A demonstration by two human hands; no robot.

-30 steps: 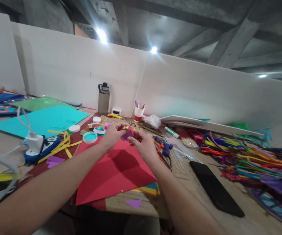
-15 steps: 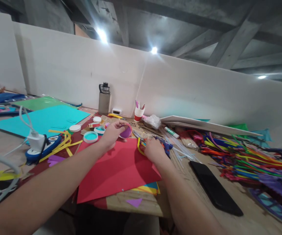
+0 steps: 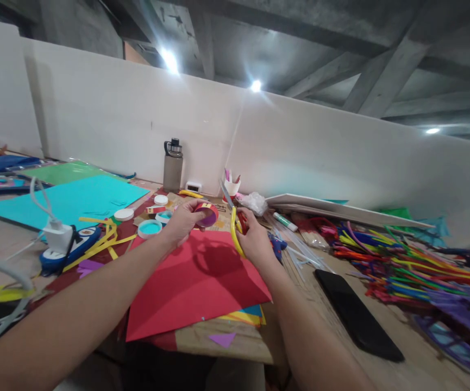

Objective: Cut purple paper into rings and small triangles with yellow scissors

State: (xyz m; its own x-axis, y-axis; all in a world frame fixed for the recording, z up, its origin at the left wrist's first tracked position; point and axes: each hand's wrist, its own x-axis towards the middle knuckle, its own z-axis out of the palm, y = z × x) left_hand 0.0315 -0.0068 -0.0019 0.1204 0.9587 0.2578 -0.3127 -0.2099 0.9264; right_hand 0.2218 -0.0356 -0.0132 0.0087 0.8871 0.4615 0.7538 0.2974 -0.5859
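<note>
My left hand (image 3: 183, 220) is closed on the rim of a small round cup-like piece (image 3: 207, 216), red outside with a yellow mark and purple inside. In my right hand (image 3: 253, 231) are scissors (image 3: 235, 228) with yellow and red handles, their grey blades pointing up and away from me. Whether the blades are parted I cannot tell. Both hands are above a red paper sheet (image 3: 194, 282), the scissors just right of the cup-like piece and apart from it. My right fingers partly hide the handles.
Open tubs of turquoise (image 3: 149, 228) sit left of my left hand, near yellow strips (image 3: 110, 233). A bottle (image 3: 173, 168) and a pen cup (image 3: 231, 190) stand by the wall. To the right are a black phone (image 3: 357, 312) and colourful pipe cleaners (image 3: 414, 260).
My right hand has lifted the scissors from the table beside the blue patterned item, blades now raised. The piece in my left hand has turned, showing more of its red outside.
</note>
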